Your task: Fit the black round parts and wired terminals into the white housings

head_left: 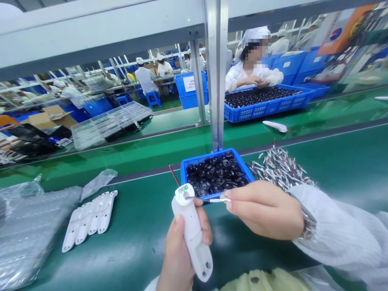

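Observation:
My left hand (182, 246) is wrapped around a white plastic handle-shaped housing (192, 238), tilted with its round end up. A small green circuit board (183, 190) shows in that end, and a red wire (173, 175) sticks up from it. Between thumb and forefinger, my right hand (266, 210) pinches a thin wire lead (216, 200) with a white sleeve. The lead's coloured strands reach to the opening beside the board; whether they are joined there I cannot tell. Just behind the housing stands a blue tray (182, 171) of black plastic parts (212, 173).
Several similar white housings (91, 214) lie in a row at left, beside bubble wrap (27, 230). A heap of short wire leads (281, 167) sits at right. Behind a metal post (216, 76), a co-worker (253, 60) handles parts over a blue crate (266, 109). Another white housing (275, 126) lies nearby.

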`<state>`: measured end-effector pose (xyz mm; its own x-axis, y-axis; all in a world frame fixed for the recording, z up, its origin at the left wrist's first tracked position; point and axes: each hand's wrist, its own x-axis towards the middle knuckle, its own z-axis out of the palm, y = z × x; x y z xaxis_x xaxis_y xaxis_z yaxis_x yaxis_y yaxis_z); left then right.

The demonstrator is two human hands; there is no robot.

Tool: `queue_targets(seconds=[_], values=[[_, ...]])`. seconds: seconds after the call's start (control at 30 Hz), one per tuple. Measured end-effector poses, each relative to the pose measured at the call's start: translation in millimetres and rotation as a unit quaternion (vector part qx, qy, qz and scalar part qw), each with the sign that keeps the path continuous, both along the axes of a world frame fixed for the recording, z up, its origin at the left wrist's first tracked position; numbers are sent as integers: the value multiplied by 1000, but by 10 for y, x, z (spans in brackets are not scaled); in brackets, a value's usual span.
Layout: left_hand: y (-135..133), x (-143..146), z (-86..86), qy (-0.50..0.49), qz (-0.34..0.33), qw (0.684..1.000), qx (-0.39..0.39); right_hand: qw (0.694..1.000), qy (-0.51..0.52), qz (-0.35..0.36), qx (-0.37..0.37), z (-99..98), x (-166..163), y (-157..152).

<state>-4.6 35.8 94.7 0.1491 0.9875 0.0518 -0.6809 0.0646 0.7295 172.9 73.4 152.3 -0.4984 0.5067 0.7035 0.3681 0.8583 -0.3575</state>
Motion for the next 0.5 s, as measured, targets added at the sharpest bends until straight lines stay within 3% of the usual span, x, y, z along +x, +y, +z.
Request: queue_targets(seconds=[0.07,0.1,0.17,0.23,0.3,0.4,0.5], values=[[18,13,-33,50,34,998,-3,999,33,-25,27,-12,-22,21],[29,17,-50,86,57,995,1,996,74,-51,-4,-16,-34,43],[52,19,-76,181,112,977,21,969,174,-89,-151,-29,-52,112],[67,14,-78,284,165,943,47,901,259,-70,-341,-64,-60,200],[69,10,-50,387,206,897,57,814,323,-24,-482,-125,-63,282],[58,20,9,502,262,822,51,709,376,41,-595,-236,-73,346],[60,52,8,535,281,795,49,660,373,86,-647,-313,-102,321]])
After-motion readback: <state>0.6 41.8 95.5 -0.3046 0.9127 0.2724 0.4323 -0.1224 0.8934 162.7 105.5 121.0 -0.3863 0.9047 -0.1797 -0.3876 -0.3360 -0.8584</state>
